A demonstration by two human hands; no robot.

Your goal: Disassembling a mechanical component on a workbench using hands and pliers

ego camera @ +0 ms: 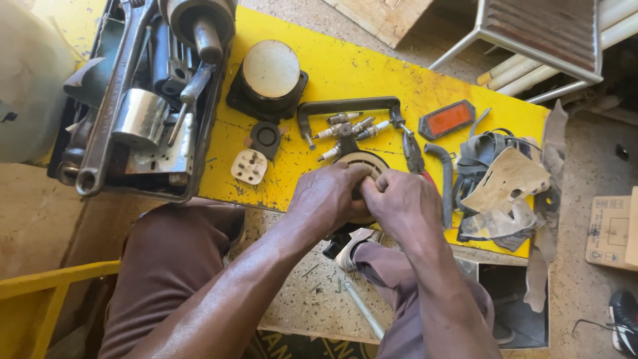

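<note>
Resting near the front edge of the yellow tabletop (372, 66), a round disc-shaped part (362, 161) with a pale rim was gripped by both hands at once. The left hand (330, 197) was closed over its near left side and the right hand (403, 203) over its near right side, fingertips pressed together over the middle, so most of the part was hidden.

Just behind the round part, a cluster of spark plugs (345, 127) was laid out, framed by a black U-shaped handle (345, 106). To the right of the round part, pliers (413, 154) and a curved black hose (444, 179) were seen, with an orange reflector (447, 119) beyond them and a heap of straps and torn gasket sheet (502, 186) further right. To its left, a white three-pin plug (249, 166) and a small black ring (266, 137) were placed, and behind those a capped cylinder on a black base (269, 76). A metal toolbox (139, 100) with a large spanner was set at the far left.

A slip was judged possible: the part sat close to the edge, so it could be pushed off onto the floor by a hard twist, or the loose plugs behind it could be knocked and scattered.
</note>
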